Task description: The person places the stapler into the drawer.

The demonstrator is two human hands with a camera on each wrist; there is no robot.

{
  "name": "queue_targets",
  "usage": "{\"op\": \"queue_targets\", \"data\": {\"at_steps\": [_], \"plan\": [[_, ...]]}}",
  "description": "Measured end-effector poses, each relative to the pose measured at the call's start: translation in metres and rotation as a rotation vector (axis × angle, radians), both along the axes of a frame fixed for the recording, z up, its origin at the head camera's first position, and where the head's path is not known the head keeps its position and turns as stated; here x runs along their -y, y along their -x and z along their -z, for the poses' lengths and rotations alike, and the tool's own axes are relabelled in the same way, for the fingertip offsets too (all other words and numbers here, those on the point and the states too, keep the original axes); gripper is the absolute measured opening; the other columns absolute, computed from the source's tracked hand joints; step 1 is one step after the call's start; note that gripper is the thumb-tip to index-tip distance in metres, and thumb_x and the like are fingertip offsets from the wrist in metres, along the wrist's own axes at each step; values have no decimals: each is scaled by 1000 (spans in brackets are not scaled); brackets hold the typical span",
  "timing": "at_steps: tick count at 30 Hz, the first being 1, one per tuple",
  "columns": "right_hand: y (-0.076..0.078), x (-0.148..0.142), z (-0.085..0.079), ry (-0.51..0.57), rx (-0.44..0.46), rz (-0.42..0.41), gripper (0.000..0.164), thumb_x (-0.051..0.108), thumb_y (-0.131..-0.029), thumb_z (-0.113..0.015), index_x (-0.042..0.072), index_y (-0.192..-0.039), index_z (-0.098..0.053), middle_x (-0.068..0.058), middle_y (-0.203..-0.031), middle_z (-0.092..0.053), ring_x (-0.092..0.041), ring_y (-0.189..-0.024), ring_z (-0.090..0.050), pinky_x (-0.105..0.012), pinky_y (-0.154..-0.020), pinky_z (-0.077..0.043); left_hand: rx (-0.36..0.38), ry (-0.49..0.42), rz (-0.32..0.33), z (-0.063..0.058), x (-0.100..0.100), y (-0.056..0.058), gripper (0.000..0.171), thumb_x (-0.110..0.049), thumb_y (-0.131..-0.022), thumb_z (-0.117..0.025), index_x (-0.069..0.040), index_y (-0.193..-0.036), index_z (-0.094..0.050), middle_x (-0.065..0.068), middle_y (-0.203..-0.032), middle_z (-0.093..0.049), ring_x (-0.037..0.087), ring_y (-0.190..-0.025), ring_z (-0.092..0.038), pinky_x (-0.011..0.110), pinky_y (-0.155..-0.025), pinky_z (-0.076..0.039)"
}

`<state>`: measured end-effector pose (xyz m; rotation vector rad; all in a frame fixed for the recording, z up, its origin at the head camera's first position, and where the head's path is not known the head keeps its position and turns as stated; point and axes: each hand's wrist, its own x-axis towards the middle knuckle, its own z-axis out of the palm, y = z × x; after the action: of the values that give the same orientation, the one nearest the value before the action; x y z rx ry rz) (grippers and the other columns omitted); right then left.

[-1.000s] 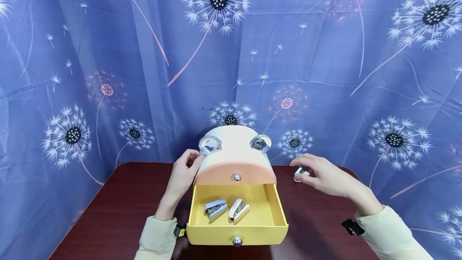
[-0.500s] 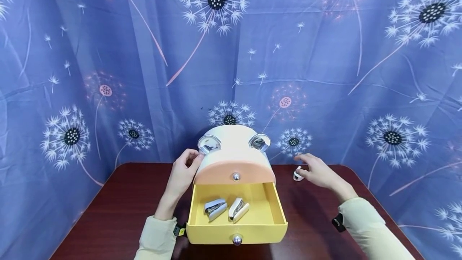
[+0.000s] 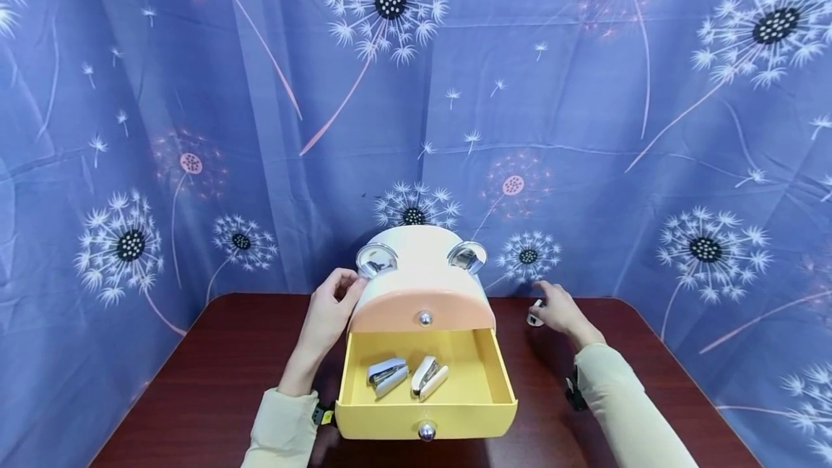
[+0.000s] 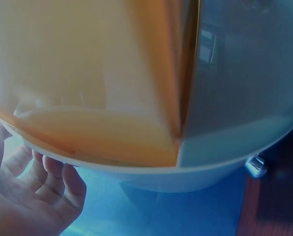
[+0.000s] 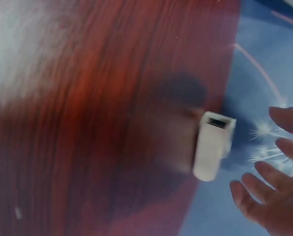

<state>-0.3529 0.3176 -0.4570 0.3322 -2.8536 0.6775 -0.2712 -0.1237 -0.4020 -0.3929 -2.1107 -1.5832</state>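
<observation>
A white drawer box (image 3: pixel 422 258) stands on the table with its lower yellow drawer (image 3: pixel 477 374) pulled out. In that drawer lie a blue-grey stapler (image 3: pixel 388 375) and a white stapler (image 3: pixel 429 378). My left hand (image 3: pixel 333 309) rests against the box's left side; its loosely bent fingers (image 4: pixel 70 184) come up to the box's edge in the left wrist view. At the back right is another small white stapler (image 3: pixel 536 313), with my right hand (image 3: pixel 560 310) beside it. In the right wrist view the fingers (image 5: pixel 254 187) are spread and apart from this stapler.
The dark red table (image 3: pixel 247 352) ends at a blue dandelion-print curtain (image 3: pixel 292 165) behind the box. Silver knobs (image 3: pixel 427 431) stick out from the drawer fronts. Two round silver-rimmed pieces (image 3: pixel 378 260) flank the top of the box.
My right hand and forearm have swung left and inward, with the hand staying close to the small white stapler. The left hand and drawer box have kept their places.
</observation>
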Motion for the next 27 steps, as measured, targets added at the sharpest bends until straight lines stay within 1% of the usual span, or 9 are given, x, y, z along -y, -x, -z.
{"op": "queue_targets", "data": {"at_steps": [3, 5, 8, 12, 16, 20, 23, 27], "plan": [[8, -2, 9, 13, 37, 76, 56, 9, -84, -70, -10, -131, -48, -39, -121, -48, -57, -115, -42, -62, -96, -35, 3, -4, -2, 0, 0, 0, 13, -25, -95, -67, -13, -98, -64, 3, -77, -58, 19, -70, -54, 26, -62, -43], [11, -2, 15, 6, 71, 112, 58, 11, -83, -71, -10, -132, -47, -39, -121, -46, -59, -115, -40, -62, -96, -34, -2, -5, -5, 0, 0, 1, 13, -24, -95, -67, -12, -98, -64, 3, -77, -58, 19, -70, -54, 26, -62, -43], [13, -1, 20, -2, 118, 171, 63, 15, -81, -73, -8, -133, -47, -38, -120, -45, -58, -114, -40, -62, -92, -37, -9, -10, -2, 0, -1, 2, 13, -23, -94, -67, -11, -98, -64, 3, -77, -59, 18, -70, -54, 25, -62, -43], [13, 2, 23, 14, 160, 222, 66, 18, -80, -75, -7, -133, -45, -38, -122, -42, -58, -115, -39, -64, -88, -40, -18, -15, 5, 1, -1, 3, 14, -22, -94, -68, -9, -98, -65, 3, -77, -58, 17, -69, -53, 25, -61, -43], [14, 3, 23, 36, 183, 238, 70, 18, -82, -74, -8, -137, -40, -39, -125, -41, -57, -115, -40, -63, -88, -40, -21, -18, 8, 0, 0, 3, 13, -23, -94, -68, -11, -97, -64, 3, -76, -57, 18, -68, -53, 25, -61, -42], [17, 5, 25, 27, 194, 228, 74, 17, -82, -74, -13, -138, -36, -41, -123, -43, -56, -113, -43, -60, -91, -40, -15, -11, 6, 0, -1, 3, 12, -24, -95, -67, -13, -97, -64, 3, -76, -57, 19, -69, -53, 26, -61, -42], [20, 5, 26, -10, 193, 221, 69, 16, -81, -75, -16, -131, -41, -39, -117, -48, -55, -109, -46, -57, -92, -40, -12, -3, 6, -1, -1, 2, 13, -25, -95, -67, -12, -98, -64, 3, -77, -58, 19, -70, -53, 26, -62, -43], [22, 5, 27, -42, 176, 220, 62, 16, -77, -77, -17, -121, -49, -33, -106, -55, -49, -102, -52, -54, -90, -42, -9, -5, 1, 1, 0, 1, 13, -25, -95, -67, -13, -98, -64, 3, -78, -58, 20, -71, -54, 26, -62, -43]]}}
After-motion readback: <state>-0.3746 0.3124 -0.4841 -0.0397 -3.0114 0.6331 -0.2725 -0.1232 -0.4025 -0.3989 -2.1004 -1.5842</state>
